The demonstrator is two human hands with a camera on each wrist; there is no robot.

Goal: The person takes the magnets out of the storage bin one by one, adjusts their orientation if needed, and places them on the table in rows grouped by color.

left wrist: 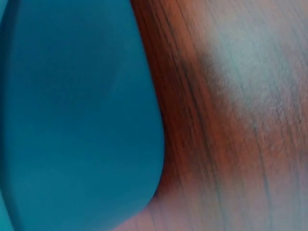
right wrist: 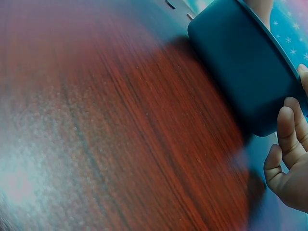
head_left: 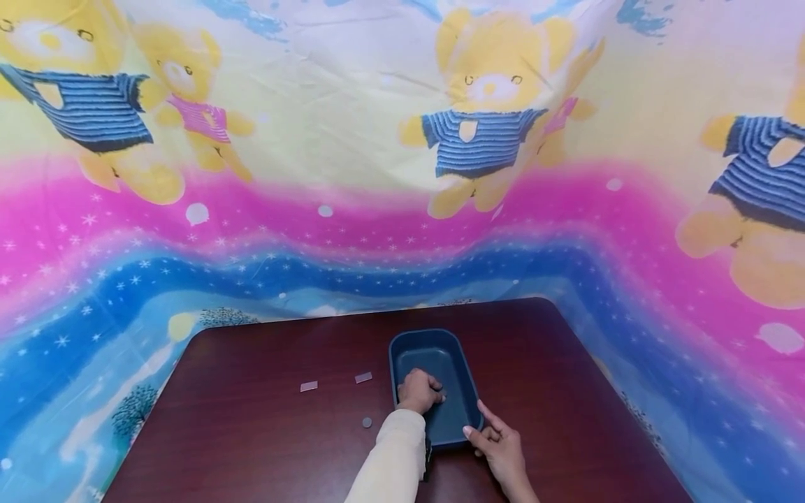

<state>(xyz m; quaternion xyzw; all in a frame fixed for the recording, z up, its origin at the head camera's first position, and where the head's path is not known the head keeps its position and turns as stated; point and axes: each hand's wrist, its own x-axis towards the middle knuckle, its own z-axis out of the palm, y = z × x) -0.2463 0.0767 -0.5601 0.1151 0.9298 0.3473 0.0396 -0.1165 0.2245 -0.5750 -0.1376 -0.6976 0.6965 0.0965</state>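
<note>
My left hand (head_left: 419, 391), in a cream sleeve, reaches into a dark blue rectangular tray (head_left: 468, 374). Its fingers are bent close over the tray floor, with a tiny pale spot at the fingertips; I cannot tell whether they pinch something. My right hand (head_left: 501, 447) grips the tray's near right corner, thumb at the rim and index finger along the side. In the right wrist view, bent fingers of the right hand (right wrist: 293, 149) lie against the tray's outer wall (right wrist: 240, 62). The left wrist view shows only the tray's smooth wall (left wrist: 86, 115) beside the wood; the left hand is hidden there.
On the dark red-brown wooden table (head_left: 264, 433), left of the tray, lie a small pale rectangular piece (head_left: 309, 386), another such piece (head_left: 363, 378) and a small grey disc (head_left: 367, 423). A bear-print cloth (head_left: 352, 154) hangs around the table's back and sides.
</note>
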